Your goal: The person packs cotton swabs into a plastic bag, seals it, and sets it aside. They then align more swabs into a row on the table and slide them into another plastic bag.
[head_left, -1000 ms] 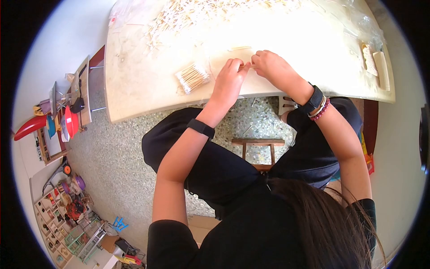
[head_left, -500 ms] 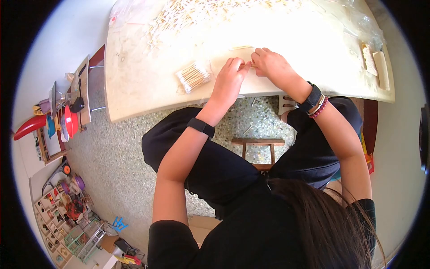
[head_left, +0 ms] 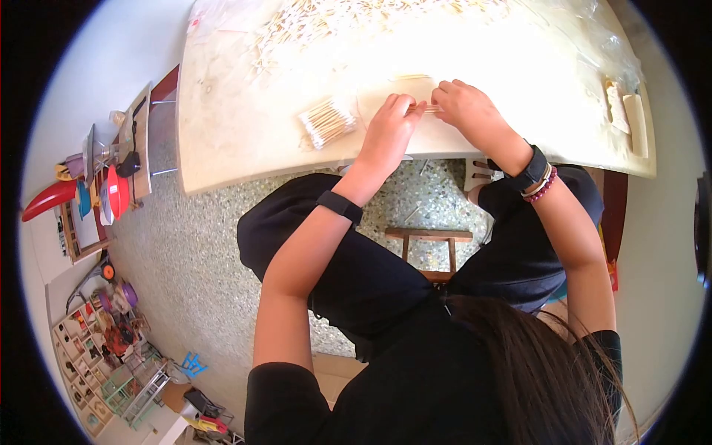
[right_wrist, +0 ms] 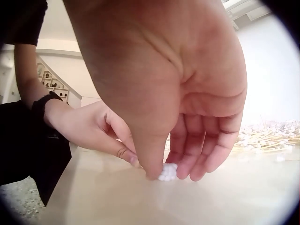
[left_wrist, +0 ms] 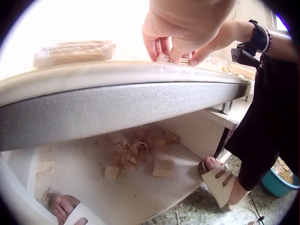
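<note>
A small bundle of cotton swabs lies level between the two hands, low over the table. My left hand pinches its left end between thumb and fingers. At the other end my right hand grips it, and white cotton tips poke out between that thumb and the fingers in the right wrist view. Left of the hands rests a clear pack of cotton swabs, seen side-on as a wrapped pack in the left wrist view. Just beyond the hands lie a few loose swabs.
A wide heap of loose swabs spreads across the back of the pale table. Clear plastic and a cream-coloured block are at the right. Below the tabletop, a shelf carries scraps; a teal basin stands on the floor.
The head view has shifted slightly, so the table and pack appear a little farther right. Both hands keep hold of the swab bundle, with only small finger movements.
</note>
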